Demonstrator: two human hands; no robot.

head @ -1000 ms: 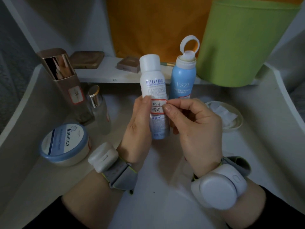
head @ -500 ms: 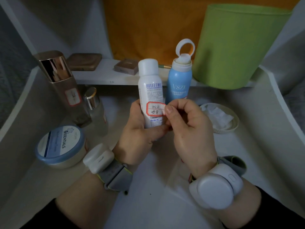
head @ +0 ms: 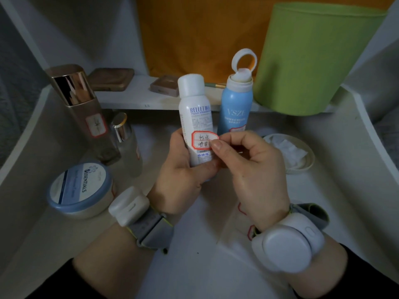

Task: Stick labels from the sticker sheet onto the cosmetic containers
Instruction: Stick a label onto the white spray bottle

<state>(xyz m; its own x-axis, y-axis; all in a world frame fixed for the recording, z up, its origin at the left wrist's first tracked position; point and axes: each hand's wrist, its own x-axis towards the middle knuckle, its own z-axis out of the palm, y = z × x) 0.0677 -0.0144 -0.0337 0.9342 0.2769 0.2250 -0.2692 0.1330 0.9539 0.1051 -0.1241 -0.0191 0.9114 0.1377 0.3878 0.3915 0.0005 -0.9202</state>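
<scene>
Label [head: 204, 140], red-bordered and handwritten, sat low on the white spray bottle [head: 195, 119], centre of scene, its right edge apparently not yet down. Left hand [head: 183, 180] was wrapped round the bottle's base; right hand [head: 248, 167] had thumb and forefinger closed on the label's right edge. Risk: pressing unevenly could crease it or set it crooked. Around, left to right: round cream tub [head: 81, 189], gold-capped bottle [head: 83, 108] already labelled, small glass bottle [head: 127, 143], blue sunscreen spray [head: 234, 111] just behind, green bin [head: 313, 59], dish [head: 289, 154] far right. Nothing blocked the hands.
</scene>
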